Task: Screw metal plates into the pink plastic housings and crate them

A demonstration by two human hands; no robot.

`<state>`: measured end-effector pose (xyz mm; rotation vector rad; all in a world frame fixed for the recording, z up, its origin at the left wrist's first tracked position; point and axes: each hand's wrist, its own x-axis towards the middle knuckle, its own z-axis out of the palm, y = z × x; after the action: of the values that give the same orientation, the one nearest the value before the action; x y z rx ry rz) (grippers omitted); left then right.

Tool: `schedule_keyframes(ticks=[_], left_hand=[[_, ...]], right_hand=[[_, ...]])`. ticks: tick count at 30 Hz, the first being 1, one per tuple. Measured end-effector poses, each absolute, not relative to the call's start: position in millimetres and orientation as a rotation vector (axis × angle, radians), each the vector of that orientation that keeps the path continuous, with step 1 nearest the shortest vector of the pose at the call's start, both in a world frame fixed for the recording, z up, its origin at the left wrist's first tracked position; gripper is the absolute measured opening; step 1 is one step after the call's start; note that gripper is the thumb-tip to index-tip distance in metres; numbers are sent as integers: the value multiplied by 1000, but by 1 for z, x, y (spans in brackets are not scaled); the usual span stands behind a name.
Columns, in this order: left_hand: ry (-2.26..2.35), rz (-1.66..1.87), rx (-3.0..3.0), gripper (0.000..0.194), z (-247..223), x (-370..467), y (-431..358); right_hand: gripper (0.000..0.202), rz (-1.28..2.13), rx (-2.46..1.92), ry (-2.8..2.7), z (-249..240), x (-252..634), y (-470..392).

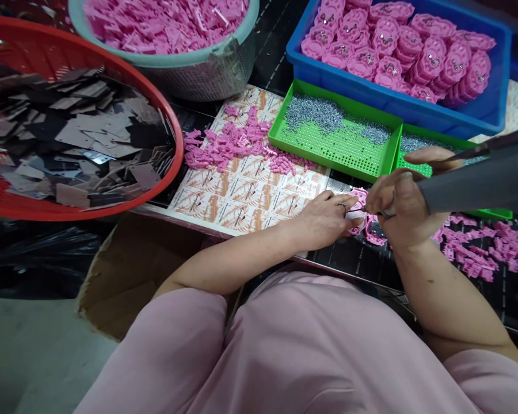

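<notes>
My left hand presses its fingers on a pink plastic part at the table's front edge, partly hidden by the fingers. In my right hand is a grey electric screwdriver, gripped near its front end. Its thin bit points left and reaches the pink part between my two hands. I cannot make out whether a screw sits under the tip. Another pink frame-shaped piece lies just below the right hand's fingers. Behind them, a green tray holds many small silver screws.
A red basket of flat dark and grey plates stands at left. Behind it is a pale green basket of pink pieces. A blue bin holds stacked pink parts. Loose pink pieces lie mid-table, more at right.
</notes>
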<state>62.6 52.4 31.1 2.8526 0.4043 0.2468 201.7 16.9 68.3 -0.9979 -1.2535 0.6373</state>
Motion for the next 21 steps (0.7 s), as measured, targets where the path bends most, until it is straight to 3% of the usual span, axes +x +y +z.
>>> schedule_keyframes(ticks=[4, 9, 14, 21], left_hand=[[384, 259, 2863, 27, 29, 62, 54], [405, 251, 2928, 31, 26, 60, 55], [361, 179, 2998, 33, 32, 58, 56], [261, 257, 3042, 48, 58, 77, 42]], right_hand=[[17, 556, -899, -1186, 68, 194, 21], [31, 503, -927, -1170, 92, 200, 7], [34, 150, -1064, -1079, 115, 259, -32], [35, 16, -1241, -907, 90, 351, -82]])
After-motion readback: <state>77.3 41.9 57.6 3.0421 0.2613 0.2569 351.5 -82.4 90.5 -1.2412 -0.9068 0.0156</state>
